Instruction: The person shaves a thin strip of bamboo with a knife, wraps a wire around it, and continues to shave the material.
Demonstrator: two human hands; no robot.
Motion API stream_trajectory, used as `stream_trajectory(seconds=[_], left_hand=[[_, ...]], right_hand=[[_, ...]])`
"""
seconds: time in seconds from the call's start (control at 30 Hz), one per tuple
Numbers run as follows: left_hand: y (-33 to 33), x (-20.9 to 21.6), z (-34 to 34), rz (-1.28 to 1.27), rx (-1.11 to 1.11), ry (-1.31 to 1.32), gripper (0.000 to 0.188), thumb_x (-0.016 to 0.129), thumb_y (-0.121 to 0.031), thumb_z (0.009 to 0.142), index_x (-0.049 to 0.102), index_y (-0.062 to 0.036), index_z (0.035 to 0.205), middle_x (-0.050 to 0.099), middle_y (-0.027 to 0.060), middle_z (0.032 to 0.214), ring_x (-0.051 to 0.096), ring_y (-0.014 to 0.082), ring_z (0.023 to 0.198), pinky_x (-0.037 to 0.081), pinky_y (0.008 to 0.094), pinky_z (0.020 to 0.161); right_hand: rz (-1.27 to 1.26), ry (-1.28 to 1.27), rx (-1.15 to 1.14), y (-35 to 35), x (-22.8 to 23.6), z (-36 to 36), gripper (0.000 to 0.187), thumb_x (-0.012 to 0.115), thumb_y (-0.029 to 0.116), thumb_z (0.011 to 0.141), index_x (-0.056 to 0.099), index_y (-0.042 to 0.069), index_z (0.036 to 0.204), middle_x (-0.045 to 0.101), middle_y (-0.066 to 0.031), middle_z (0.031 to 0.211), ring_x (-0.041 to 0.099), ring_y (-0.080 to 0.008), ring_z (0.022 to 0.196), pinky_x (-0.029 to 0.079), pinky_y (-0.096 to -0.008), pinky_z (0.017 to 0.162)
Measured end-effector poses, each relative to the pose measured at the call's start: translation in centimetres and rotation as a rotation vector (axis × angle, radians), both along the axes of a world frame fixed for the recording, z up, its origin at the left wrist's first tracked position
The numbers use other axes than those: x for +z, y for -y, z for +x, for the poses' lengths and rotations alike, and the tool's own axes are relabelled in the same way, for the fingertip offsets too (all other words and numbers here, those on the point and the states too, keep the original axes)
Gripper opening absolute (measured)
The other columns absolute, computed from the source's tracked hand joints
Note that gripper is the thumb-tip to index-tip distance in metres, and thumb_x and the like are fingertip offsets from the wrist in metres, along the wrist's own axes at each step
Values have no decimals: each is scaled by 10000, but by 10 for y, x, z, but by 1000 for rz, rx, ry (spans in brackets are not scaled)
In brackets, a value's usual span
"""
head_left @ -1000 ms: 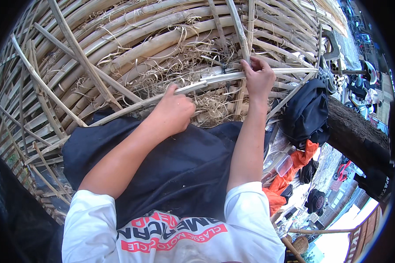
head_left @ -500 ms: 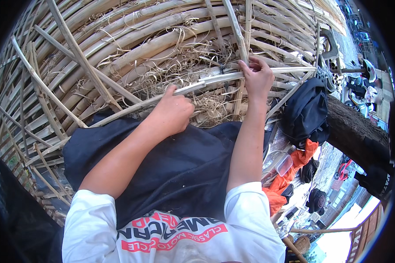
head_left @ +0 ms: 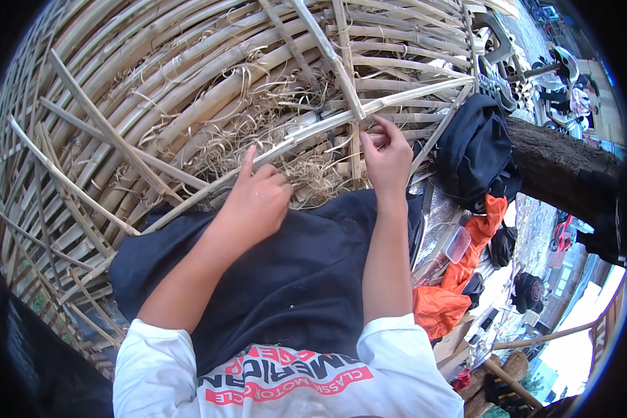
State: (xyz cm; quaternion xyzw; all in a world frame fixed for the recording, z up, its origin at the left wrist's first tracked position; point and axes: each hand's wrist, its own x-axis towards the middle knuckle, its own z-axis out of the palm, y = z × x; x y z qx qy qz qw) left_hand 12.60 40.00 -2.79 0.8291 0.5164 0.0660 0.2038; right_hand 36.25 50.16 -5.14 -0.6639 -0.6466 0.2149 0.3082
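Note:
A long pale bamboo strip (head_left: pixel 313 129) slants across a frame of bamboo poles in front of me. My left hand (head_left: pixel 258 202) lies over its middle, index finger stretched forward past it and the other fingers curled round by the strip. My right hand (head_left: pixel 389 164) is farther right, just below the strip, thumb and index finger drawn together. Its fingertips are beside the lower end of an upright bamboo slat (head_left: pixel 334 63); whether they hold anything small is not visible. Dark cloth (head_left: pixel 285 258) covers my lap beneath both forearms.
Curled bamboo shavings (head_left: pixel 223 129) lie among the poles beyond my hands. Loose slats (head_left: pixel 108 118) cross at the left. On the right are a black bag (head_left: pixel 474 150), an orange cloth (head_left: pixel 442 310), a clear plastic box (head_left: pixel 457 244) and a thick trunk (head_left: pixel 561 164).
The whole view has shifted, with the frame moving left. My left index finger now stretches out more. The right fingertips have come down from the upright slat to just below the strip.

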Motion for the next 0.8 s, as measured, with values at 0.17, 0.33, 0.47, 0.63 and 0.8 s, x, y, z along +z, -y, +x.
stream_trajectory(seconds=[0.17,0.33,0.47,0.63,0.8], left_hand=[[-5,5,1,108,54,279,126,756,-87,733,668,-88,823,649,16,915,589,211,1029,267,527,1157],[-16,-8,-2,204,185,416,99,785,-78,720,702,-86,772,663,19,870,586,242,973,394,438,986],[-19,-9,2,261,221,436,103,793,-98,738,702,-86,783,665,13,856,584,234,947,402,400,905],[-35,1,16,317,242,460,114,800,-128,750,699,-88,784,664,13,836,592,230,899,410,381,855],[-90,-3,60,392,256,586,110,788,-132,762,719,-64,816,677,52,839,610,257,864,433,378,794]], right_hand=[[97,45,4,-10,-16,-15,364,750,93,765,681,24,1115,675,-130,949,670,-262,780,539,-368,737],[27,-183,-66,-17,-23,-20,303,734,12,754,686,-14,1051,701,-159,910,698,-258,800,557,-356,756],[6,-288,-111,-18,-24,-20,297,725,8,771,683,-36,1061,729,-156,885,726,-227,788,577,-321,741],[-21,-412,-175,-20,-26,-17,312,707,0,778,696,-56,1084,734,-149,889,726,-187,784,576,-288,731],[-39,-494,-185,-22,-33,-13,300,668,-27,773,714,-50,1068,738,-161,868,733,-202,773,575,-299,725]])
